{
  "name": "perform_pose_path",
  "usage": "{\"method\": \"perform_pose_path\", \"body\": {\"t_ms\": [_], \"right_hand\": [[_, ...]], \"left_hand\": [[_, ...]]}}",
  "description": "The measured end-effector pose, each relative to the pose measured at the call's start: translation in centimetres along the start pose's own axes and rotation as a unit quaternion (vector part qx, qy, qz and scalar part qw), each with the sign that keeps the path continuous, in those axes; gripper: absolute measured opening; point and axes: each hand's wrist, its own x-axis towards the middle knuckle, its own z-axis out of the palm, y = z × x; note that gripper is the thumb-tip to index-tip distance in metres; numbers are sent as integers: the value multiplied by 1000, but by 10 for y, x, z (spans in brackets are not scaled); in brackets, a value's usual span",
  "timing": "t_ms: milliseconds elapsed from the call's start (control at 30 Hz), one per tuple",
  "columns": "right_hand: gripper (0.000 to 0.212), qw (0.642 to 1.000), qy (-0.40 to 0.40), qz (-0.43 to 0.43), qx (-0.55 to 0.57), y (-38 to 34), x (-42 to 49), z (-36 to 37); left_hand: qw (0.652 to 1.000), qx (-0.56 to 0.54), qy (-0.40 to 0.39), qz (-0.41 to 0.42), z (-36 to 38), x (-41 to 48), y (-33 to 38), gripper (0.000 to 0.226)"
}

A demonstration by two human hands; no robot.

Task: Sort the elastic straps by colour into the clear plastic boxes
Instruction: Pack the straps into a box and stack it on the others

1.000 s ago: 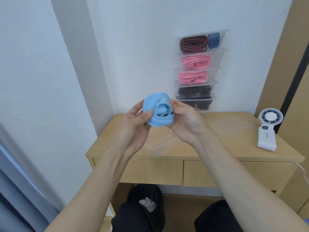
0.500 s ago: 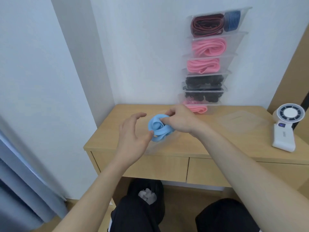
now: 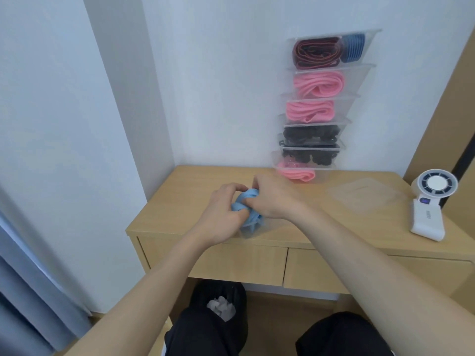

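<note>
Together, both hands (image 3: 270, 199) grip the light-blue strap (image 3: 245, 201) (bunched) over a clear box (image 3: 259, 228).

Both bare forearms extended forward and converged near the front left corner of the worktop (image 3: 180, 201). The left hand (image 3: 222, 214) and right hand (image 3: 273, 199) were knuckles-up and close together, their fingers curled down round a bunched blue strap (image 3: 250, 195) between them.

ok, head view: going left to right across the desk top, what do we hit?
left hand → light blue strap → right hand → clear lid → white fan. The box stack overlaps the right hand's span, so it is left out.
</note>
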Motion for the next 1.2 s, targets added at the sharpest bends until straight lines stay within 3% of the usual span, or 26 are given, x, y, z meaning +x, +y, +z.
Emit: {"method": "perform_pose_path", "body": {"t_ms": [133, 300, 500, 667, 867, 933, 1000, 1100, 1200], "right_hand": [[37, 1000, 16, 11, 14, 16, -4, -15], [18, 998, 11, 39, -41, 36, -10, -23], [29, 998, -35, 58, -20, 41, -9, -39], [17, 997, 17, 56, 53, 58, -15, -44], [17, 972, 175, 65, 145, 105, -40, -43], [15, 968, 189, 78, 145, 127, -49, -37], [14, 977, 167, 101, 86, 149, -56, -23], [45, 980, 90, 171, -41, 171, -65, -4], [43, 975, 90, 202, -30, 176, -62, 2]], "left_hand": [[999, 32, -17, 20, 3, 7, -2, 52], [998, 40, 6, 37, 8, 12, -3, 52], [993, 82, 7, 82, 6, 18, 0, 42], [990, 100, 3, 95, 4, 26, 3, 37], [993, 71, 30, 89, -5, 21, 15, 36], [993, 59, 41, 98, -4, 16, 18, 37], [992, 43, 53, 106, 2, 9, 18, 46], [992, 1, 75, 101, 13, 0, 6, 84], [994, -52, 72, 64, 21, -1, -12, 122]]}}
